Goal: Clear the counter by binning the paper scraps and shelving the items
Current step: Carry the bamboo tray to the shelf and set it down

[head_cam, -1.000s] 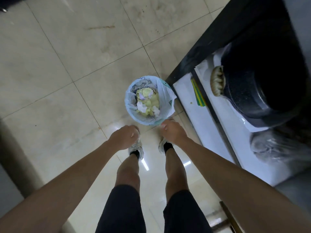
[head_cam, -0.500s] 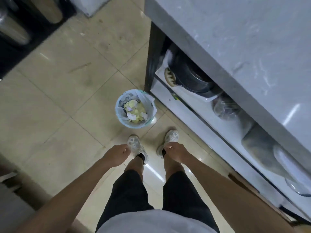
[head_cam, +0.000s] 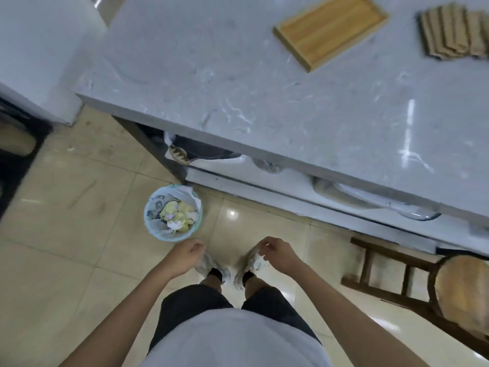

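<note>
In the head view, the grey marble table [head_cam: 264,83] carries a wooden tray [head_cam: 330,29] and a stack of woven coasters [head_cam: 452,35], well apart from the edge. On the beige tiled floor [head_cam: 66,234], the bin [head_cam: 173,213] holds crumpled paper scraps [head_cam: 178,214], beside the lower shelf [head_cam: 291,186]. The left hand [head_cam: 186,254] and the right hand [head_cam: 275,254] hang loosely curled and hold nothing.

No legible txt, labels, brands or nos. anywhere in view; pic too blurry for small print.
</note>
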